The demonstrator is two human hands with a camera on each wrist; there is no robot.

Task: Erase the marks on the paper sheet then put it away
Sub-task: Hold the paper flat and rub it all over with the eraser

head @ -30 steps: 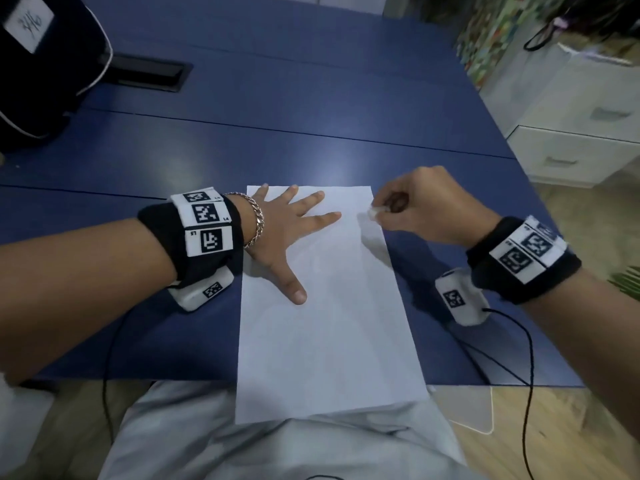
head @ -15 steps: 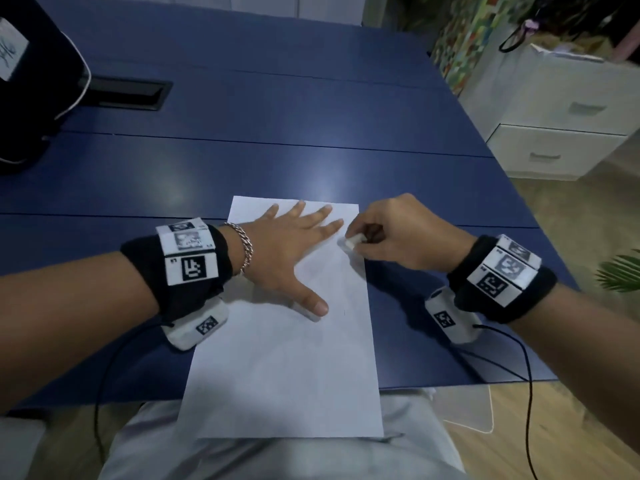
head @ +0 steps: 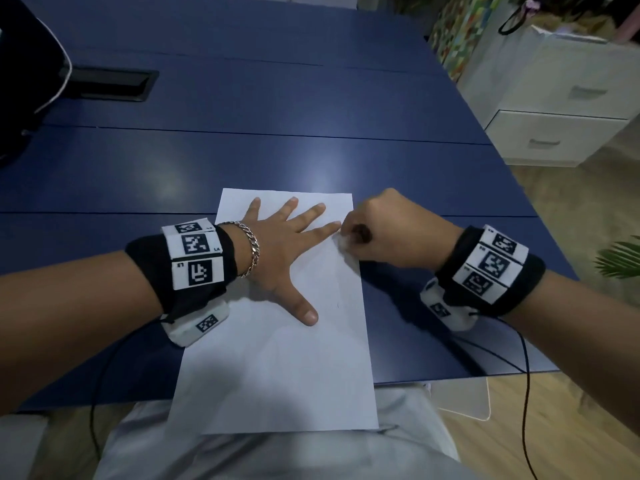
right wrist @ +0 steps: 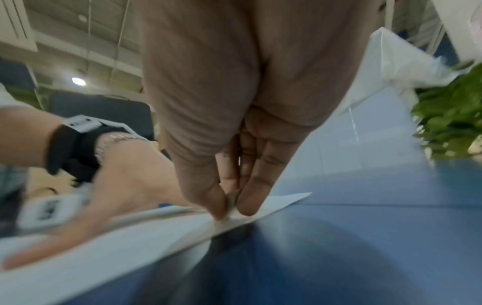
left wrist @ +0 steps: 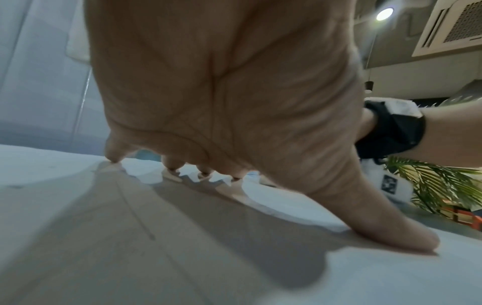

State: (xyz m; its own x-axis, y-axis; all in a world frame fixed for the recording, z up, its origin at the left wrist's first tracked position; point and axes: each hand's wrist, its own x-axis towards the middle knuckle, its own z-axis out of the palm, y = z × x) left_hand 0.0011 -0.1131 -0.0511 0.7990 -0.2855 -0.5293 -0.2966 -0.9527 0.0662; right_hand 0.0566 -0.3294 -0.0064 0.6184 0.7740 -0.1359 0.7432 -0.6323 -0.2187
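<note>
Blue table [head: 311, 161]: bears the paper sheet [head: 277, 368], its near end overhanging the table's near edge. Left hand [head: 277, 251]: flat, fingers spread, pressing the sheet's far part. Right hand [head: 391, 230]: pinching a small white eraser [head: 343, 241] against the sheet's right edge.

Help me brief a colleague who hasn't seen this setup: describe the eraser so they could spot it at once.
Start from the blue table and find the white paper sheet at its near edge. At the sheet's far right edge, the right hand pinches a small white eraser between its fingers, pressed onto the sheet. It is the only thing held; the left hand lies flat, empty.
</note>
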